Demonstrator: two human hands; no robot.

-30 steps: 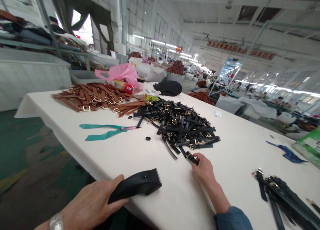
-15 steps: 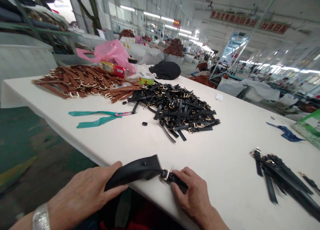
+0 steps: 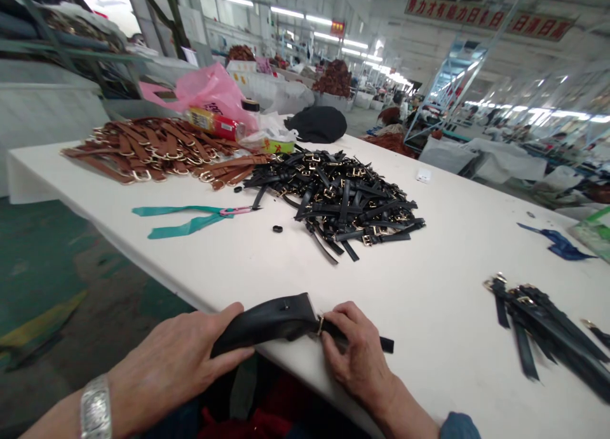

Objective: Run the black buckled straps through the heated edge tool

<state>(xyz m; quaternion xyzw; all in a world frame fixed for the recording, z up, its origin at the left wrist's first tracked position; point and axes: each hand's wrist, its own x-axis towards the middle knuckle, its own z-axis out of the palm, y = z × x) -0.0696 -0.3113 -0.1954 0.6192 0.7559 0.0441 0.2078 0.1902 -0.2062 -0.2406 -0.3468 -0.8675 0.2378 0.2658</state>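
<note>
My left hand (image 3: 185, 353) is closed around a wide black leather strap (image 3: 269, 321), which bends toward the right. At its right end sits a small gold buckle (image 3: 321, 325). My right hand (image 3: 359, 353) pinches a narrow black buckle strap (image 3: 387, 345) just beside that buckle, and the strap's tail pokes out past the fingers. Both hands are at the table's near edge. Beyond them lies a heap of black buckle straps (image 3: 345, 201). How the two straps join is partly hidden by my right fingers.
Brown buckled straps (image 3: 157, 147) are piled at the back left, by a pink plastic bag (image 3: 204, 93) and a red-yellow container (image 3: 216, 122). Pink-handled snips (image 3: 236, 211) with teal ribbon lie on the white table (image 3: 214, 261). More black straps (image 3: 538, 318) rest at right.
Both hands have shifted slightly right with the straps. The narrow strap's tail now shows beyond my right hand, and my right fingers cover more of the buckle.
</note>
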